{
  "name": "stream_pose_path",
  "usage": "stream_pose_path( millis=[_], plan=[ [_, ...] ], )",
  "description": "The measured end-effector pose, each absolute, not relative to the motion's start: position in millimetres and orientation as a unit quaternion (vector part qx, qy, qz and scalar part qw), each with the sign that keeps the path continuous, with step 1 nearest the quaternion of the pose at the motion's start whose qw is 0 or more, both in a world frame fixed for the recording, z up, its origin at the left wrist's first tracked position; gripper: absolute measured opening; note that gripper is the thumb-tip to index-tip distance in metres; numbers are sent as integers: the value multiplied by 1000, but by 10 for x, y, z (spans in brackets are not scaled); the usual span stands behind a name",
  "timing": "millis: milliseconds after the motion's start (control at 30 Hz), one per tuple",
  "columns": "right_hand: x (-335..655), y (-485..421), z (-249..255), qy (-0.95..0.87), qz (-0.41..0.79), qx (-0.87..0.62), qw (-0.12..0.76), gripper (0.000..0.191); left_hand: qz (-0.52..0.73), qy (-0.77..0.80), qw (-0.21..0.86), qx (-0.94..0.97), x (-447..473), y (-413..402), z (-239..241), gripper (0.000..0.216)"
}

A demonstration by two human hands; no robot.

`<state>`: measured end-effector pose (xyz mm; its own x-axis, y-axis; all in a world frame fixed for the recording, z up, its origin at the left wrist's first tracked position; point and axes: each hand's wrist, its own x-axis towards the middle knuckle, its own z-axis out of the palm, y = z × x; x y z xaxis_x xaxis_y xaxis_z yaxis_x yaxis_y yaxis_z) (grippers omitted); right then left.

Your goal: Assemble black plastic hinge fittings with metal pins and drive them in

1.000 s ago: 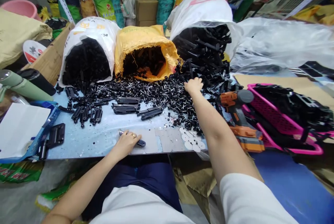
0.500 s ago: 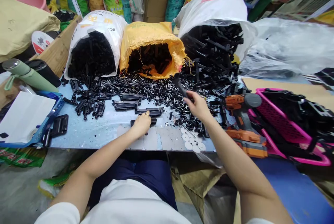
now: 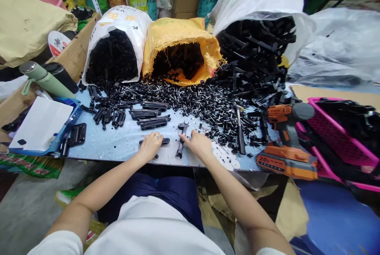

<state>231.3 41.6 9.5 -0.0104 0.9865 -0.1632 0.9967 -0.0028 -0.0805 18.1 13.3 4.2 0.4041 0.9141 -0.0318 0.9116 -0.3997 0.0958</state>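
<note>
My left hand [image 3: 151, 146] rests on the blue table [image 3: 118, 144] near its front edge, fingers curled over a flat black plastic bar [image 3: 165, 141]. My right hand [image 3: 198, 144] lies just to its right and pinches a long black plastic arm [image 3: 181, 140] that stands end-on toward the pile. A heap of small black pins and rivets [image 3: 208, 104] spreads behind both hands. Several assembled black bars [image 3: 151, 116] lie in a row left of centre.
Three open sacks of black parts lie at the back: white [image 3: 115, 37], yellow [image 3: 181, 45], white [image 3: 261, 21]. An orange cordless drill [image 3: 285, 136] and a hammer [image 3: 240, 128] lie at the right, beside a pink basket [image 3: 341, 136]. A blue tray with paper [image 3: 41, 124] and a green bottle [image 3: 44, 78] are left.
My right hand has come back from the pile at the right to the table's front edge with a long black arm. My left hand has stayed near the flat bar.
</note>
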Motion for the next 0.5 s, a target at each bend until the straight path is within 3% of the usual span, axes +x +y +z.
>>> stream_pose_path(
  millis=[200, 400, 500],
  plan=[
    [2253, 339, 187, 728, -130, 672, 31, 35, 25, 507, 104, 855, 197, 77, 13, 27],
    [2574, 109, 308, 915, -106, 384, 57, 32, 32, 466, 170, 867, 145, 161, 125, 35],
    [2563, 47, 191, 931, -69, 351, 79, 34, 18, 457, 193, 868, 200, 186, 186, 36]
  ],
)
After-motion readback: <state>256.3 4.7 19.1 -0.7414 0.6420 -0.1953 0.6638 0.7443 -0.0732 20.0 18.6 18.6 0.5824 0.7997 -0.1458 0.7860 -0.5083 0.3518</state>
